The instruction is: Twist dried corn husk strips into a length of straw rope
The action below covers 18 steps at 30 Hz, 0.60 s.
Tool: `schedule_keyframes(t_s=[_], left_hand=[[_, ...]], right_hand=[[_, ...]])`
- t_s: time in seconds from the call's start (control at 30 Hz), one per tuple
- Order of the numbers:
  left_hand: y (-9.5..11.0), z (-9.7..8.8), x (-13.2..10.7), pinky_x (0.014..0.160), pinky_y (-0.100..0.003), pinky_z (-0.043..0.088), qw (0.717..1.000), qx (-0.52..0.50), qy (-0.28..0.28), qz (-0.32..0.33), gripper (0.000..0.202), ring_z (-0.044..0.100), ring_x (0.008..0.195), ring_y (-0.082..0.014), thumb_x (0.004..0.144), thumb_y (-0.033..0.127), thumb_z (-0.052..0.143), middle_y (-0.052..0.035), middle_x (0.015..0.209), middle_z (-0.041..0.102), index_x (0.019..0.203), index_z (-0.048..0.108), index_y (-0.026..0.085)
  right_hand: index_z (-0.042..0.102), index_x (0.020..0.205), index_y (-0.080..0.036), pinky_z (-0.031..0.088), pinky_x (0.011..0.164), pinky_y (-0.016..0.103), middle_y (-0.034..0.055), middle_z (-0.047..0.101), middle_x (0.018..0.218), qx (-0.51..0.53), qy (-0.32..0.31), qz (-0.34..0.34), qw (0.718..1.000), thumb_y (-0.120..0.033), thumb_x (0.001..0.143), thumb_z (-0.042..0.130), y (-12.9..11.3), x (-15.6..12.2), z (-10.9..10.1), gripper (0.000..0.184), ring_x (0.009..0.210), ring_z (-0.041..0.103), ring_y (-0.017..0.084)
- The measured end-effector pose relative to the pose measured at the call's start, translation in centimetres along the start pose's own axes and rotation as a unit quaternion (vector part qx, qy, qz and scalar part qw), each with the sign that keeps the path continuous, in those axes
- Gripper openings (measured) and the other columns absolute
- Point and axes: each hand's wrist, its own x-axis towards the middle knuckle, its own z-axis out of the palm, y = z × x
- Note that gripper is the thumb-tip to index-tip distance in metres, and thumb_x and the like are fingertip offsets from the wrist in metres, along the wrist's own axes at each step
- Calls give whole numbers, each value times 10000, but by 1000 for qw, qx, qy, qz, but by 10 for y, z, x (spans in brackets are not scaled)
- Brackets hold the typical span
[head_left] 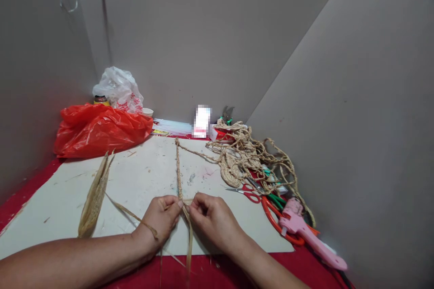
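Note:
My left hand (162,217) and my right hand (210,219) meet at the near end of a thin braided straw cord (177,167) that runs away from me across a white board (142,176). Both hands pinch the loose dry straw strands (188,235) at the braid's end, fingers closed, thumbs almost touching. Loose strands hang down past my wrists toward the near edge. A bundle of flat dry straw leaves (95,194) lies to the left of my left forearm.
A tangle of finished straw rope (244,153) lies at the right, over red-handled scissors (249,193), orange-handled shears (273,219) and a pink glue gun (305,230). A red plastic bag (101,128) and a white bag (118,88) sit at the back left. Grey walls close in.

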Motion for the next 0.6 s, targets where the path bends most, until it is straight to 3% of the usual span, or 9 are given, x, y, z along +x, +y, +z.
schedule_keyframes(t_s=[0.3, 0.47, 0.6], left_hand=[[1, -1, 2, 410, -205, 120, 999, 30, -21, 20, 444, 217, 382, -38, 631, 592, 611, 98, 399, 308, 608, 480, 168], [6, -1, -2, 424, -210, 128, 997, 49, -47, 29, 478, 212, 408, -41, 640, 619, 600, 95, 422, 301, 625, 517, 149], [8, -2, -1, 436, -208, 159, 997, 64, -31, 42, 453, 246, 435, -48, 642, 586, 617, 81, 445, 326, 604, 524, 145]], right_hand=[[500, 570, -172, 263, 490, 198, -26, 501, 525, 8, -24, 16, 1000, -378, 807, 517, 9, 1, -2, 314, 511, 415, 93], [499, 567, -168, 260, 489, 198, -29, 487, 523, 9, -21, 11, 1000, -350, 806, 519, 11, 4, 1, 301, 505, 399, 89], [502, 562, -167, 269, 495, 200, -33, 482, 521, 5, -22, 5, 1000, -332, 807, 524, 8, 5, 1, 296, 507, 395, 87]])
